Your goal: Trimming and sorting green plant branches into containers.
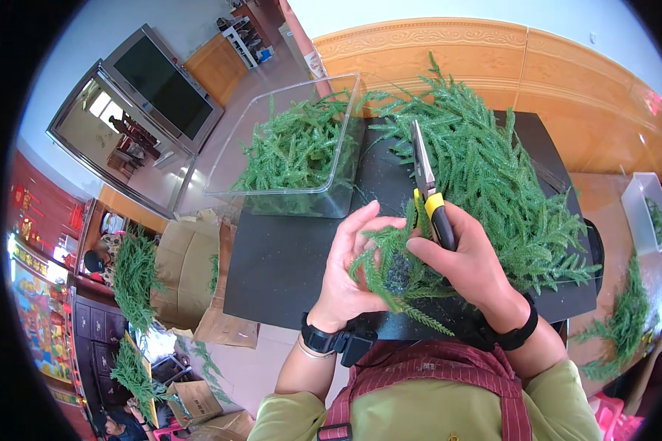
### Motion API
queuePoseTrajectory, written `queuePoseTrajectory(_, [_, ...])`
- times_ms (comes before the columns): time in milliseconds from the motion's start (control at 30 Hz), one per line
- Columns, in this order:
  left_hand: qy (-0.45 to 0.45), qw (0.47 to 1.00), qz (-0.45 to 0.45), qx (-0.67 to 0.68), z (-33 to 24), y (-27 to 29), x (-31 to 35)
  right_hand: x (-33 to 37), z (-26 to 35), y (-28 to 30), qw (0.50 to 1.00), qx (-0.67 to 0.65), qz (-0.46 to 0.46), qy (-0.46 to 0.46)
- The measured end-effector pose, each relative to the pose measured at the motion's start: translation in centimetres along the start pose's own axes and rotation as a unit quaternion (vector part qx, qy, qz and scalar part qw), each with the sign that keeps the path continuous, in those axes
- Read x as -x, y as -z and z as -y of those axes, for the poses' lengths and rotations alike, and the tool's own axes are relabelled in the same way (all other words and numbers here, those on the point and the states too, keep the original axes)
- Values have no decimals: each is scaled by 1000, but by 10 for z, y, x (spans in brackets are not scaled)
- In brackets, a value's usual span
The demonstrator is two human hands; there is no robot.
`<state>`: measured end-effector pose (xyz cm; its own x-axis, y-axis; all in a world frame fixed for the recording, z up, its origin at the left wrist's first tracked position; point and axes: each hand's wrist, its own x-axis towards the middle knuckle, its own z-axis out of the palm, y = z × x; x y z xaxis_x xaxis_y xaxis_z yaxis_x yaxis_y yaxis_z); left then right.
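My left hand curls its fingers round a small bunch of green artificial fir sprigs, held low over the near edge of the black table. In my right hand is a pair of long-nose pliers with yellow and black handles. The jaws point up and away from me, apart from the held bunch. Right thumb and fingertips come close to the bunch, and whether they touch it I cannot tell. A large heap of green sprigs spreads across the table's right side, just beyond my right hand.
A clear plastic bin of cut sprigs stands at the table's far left. Open cardboard lies left of the table. On the right are a translucent tub and more greenery. Other people sit at the far left with greenery.
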<state>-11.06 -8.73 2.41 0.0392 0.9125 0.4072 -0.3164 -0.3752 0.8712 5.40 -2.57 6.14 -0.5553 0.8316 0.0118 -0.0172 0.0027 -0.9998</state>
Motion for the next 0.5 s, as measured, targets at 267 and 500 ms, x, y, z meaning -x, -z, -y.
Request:
queuePoseTrajectory(267, [9, 998, -43, -36, -21, 4, 3, 9, 11, 15, 997, -67, -24, 13])
queuePoseTrajectory(500, [-38, 986, -86, -140, -72, 30, 2, 41, 42, 41, 989, -12, -101, 106])
